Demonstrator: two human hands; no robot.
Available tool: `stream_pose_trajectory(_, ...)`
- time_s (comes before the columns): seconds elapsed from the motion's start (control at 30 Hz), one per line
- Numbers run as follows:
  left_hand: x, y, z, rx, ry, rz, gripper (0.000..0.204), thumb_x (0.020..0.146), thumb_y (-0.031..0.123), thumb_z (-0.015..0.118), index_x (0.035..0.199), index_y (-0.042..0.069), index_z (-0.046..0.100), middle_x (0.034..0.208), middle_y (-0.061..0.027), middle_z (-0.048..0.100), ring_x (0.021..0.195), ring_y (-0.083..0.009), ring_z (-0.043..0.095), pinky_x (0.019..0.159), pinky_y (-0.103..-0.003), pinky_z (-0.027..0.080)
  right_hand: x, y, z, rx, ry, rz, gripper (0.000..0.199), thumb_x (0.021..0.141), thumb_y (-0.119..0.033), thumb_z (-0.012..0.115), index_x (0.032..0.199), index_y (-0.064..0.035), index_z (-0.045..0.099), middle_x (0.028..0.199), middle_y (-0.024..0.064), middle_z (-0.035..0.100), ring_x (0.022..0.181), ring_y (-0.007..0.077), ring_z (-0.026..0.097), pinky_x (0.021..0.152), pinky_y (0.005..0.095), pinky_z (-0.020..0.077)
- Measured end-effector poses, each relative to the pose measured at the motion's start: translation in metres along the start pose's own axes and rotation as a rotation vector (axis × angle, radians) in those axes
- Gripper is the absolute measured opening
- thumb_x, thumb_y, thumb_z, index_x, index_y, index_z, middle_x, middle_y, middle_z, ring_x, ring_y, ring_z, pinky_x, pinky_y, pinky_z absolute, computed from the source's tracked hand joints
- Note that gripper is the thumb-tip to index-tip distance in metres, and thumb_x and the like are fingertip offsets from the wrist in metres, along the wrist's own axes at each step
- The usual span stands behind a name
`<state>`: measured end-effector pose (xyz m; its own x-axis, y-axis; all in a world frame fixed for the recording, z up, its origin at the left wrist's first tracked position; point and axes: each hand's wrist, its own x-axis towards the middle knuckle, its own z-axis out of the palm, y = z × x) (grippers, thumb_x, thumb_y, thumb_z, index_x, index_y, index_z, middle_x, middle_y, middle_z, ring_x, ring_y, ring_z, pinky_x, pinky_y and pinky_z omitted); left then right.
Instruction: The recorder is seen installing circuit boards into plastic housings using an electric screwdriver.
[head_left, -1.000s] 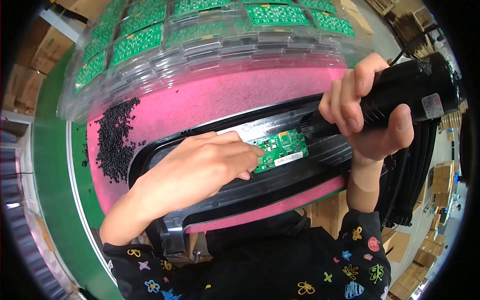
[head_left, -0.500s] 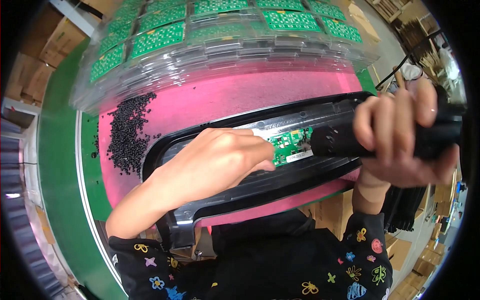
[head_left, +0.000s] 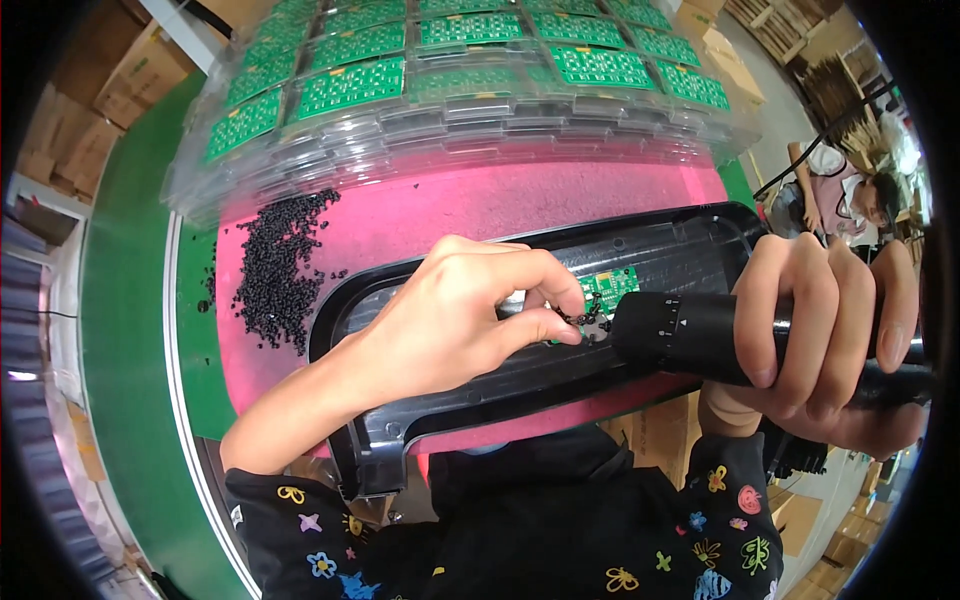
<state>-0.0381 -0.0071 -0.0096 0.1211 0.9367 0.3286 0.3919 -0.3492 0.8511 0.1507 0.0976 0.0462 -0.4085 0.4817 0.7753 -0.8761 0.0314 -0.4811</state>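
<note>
My left hand (head_left: 465, 305) is closed in a pinch on a few small black screws (head_left: 588, 318) at its thumb and fingertips. My right hand (head_left: 815, 325) wraps round a black electric screwdriver (head_left: 665, 330), held nearly level with its tip pointing left at the pinched screws. Whether the tip touches a screw I cannot tell. Beneath them lies a long black plastic housing (head_left: 690, 245) with a curved rim. A green circuit board (head_left: 615, 283) sits inside the housing, partly hidden by my left fingers and the screwdriver.
A heap of black screws (head_left: 275, 270) lies at the left of the pink mat (head_left: 450, 195). Stacked clear trays (head_left: 430, 125) bearing green boards (head_left: 350, 88) stand behind it. The green tabletop (head_left: 130, 270) extends left. Another person (head_left: 850, 200) is at the far right.
The screwdriver's tip has moved lower and closer to my left fingertips, where screws now show. My left fingers have lifted and parted slightly from the board. The whole view has shifted a little.
</note>
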Motion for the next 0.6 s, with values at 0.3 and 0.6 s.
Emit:
stream_pose_trajectory(0.3, 0.0, 0.008, -0.004, -0.143, -0.008, -0.224, 0.01, 0.076, -0.001, 0.077, 0.084, -0.002, 0.07, 0.079, -0.0075, 0.073, 0.072, -0.0116, 0.068, 0.065, -0.024, 0.053, 0.003, 0.003, 0.0, 0.105, -0.085, -0.006, 0.035, 0.074, -0.028, 0.076, 0.086, -0.0087, 0.049, 0.053, -0.002, 0.059, 0.04, 0.0057, 0.054, 0.041, 0.0214, 0.0492)
stream_pose_trajectory(0.6, 0.002, 0.006, -0.006, -0.274, 0.086, -0.332, 0.008, 0.078, 0.001, 0.074, 0.086, -0.002, 0.073, 0.085, -0.0106, 0.074, 0.08, -0.0147, 0.071, 0.073, -0.027, 0.056, 0.005, 0.023, -0.013, 0.103, -0.231, 0.115, 0.042, 0.078, -0.036, 0.075, 0.094, -0.008, 0.048, 0.061, 0.0002, 0.063, 0.044, 0.0074, 0.058, 0.041, 0.0215, 0.0488)
